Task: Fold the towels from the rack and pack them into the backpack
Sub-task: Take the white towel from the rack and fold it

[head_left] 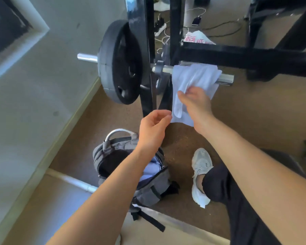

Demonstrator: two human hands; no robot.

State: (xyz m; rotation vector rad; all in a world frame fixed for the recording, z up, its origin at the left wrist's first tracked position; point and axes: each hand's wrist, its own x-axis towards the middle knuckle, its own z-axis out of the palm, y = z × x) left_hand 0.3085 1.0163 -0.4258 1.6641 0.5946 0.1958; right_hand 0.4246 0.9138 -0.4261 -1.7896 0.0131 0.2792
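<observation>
A pale blue towel (193,76) hangs over the chrome barbell bar (225,79) on the black rack (237,57). My right hand (196,103) pinches the towel's front face with thumb and fingers. My left hand (153,129) is just left of the towel's lower corner, fingers curled and touching its edge. A grey backpack (148,190) stands open on the floor below my left forearm, with something pale blue (151,168) inside it.
A black weight plate (120,62) sits on the bar's left end, near the wall. Cables, a power strip (160,30) and a phone (196,20) lie on the floor behind the rack. My white shoe (200,175) is right of the backpack.
</observation>
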